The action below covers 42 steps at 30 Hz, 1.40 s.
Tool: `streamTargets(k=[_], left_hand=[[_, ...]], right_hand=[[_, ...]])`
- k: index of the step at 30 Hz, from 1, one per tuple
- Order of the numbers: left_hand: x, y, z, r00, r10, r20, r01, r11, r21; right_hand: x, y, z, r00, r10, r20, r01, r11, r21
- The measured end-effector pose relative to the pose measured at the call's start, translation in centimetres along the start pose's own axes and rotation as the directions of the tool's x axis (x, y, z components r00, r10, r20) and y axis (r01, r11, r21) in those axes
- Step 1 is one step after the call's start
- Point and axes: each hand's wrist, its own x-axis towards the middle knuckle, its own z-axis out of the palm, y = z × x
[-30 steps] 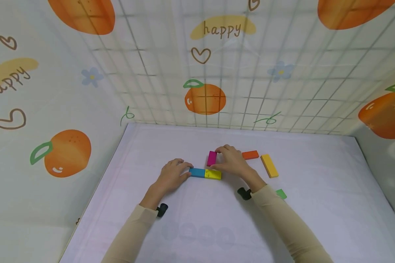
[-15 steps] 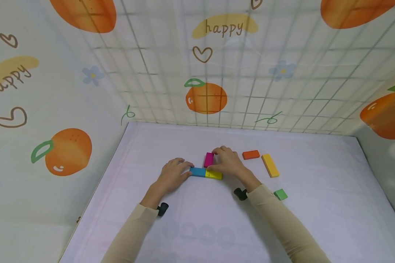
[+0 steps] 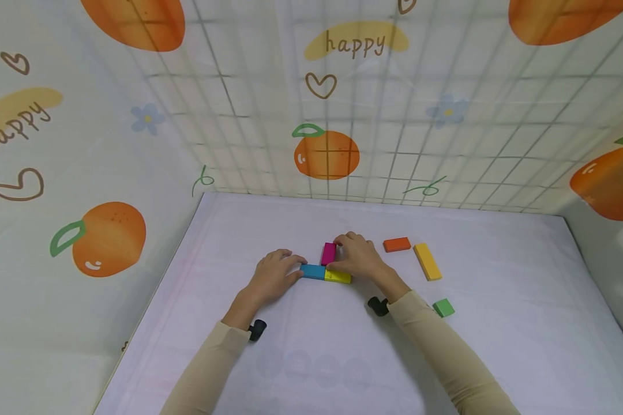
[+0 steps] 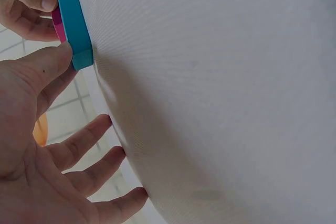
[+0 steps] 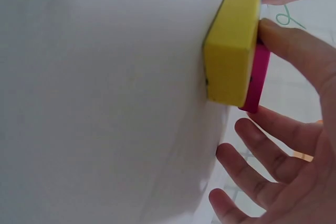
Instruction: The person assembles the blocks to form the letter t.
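Note:
A blue block (image 3: pixel 312 271) and a yellow block (image 3: pixel 340 277) lie end to end in a row on the table. Behind their joint stands a magenta block (image 3: pixel 329 253), set crosswise to the row. My left hand (image 3: pixel 274 278) pinches the free end of the blue block between thumb and index finger, the other fingers spread with tips at the table. With thumb and index finger my right hand (image 3: pixel 360 258) grips the magenta block at its two ends. In the right wrist view that thumb lies right beside the yellow block (image 5: pixel 231 40), and the magenta block (image 5: pixel 257 80) shows behind it.
On the right lie an orange block (image 3: pixel 397 245), a long amber block (image 3: pixel 427 261) and a green block (image 3: pixel 443 308) near my right sleeve. A patterned curtain (image 3: pixel 249 144) rises along the back edge of the white table (image 3: pixel 519 300).
My right hand has slid the magenta block left and slightly towards the row, up to the joint of blue and yellow. The left hand keeps its place on the blue block.

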Motion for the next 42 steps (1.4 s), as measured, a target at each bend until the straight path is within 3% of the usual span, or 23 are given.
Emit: streamTargets(k=[15,42], left_hand=[[-0.02,0.07,0.05,1.0,-0.003,-0.004,0.003,1.0,0.005],[0.1,0.08,0.08,1.0,-0.002,-0.009,0.002,1.0,0.008]], right_hand=[[0.45,0.24,-0.15,0.998,0.02,0.056,-0.021,1.0,0.014],[0.31,0.27,-0.39,0.999,0.001,0.054,-0.002,1.0,0.023]])
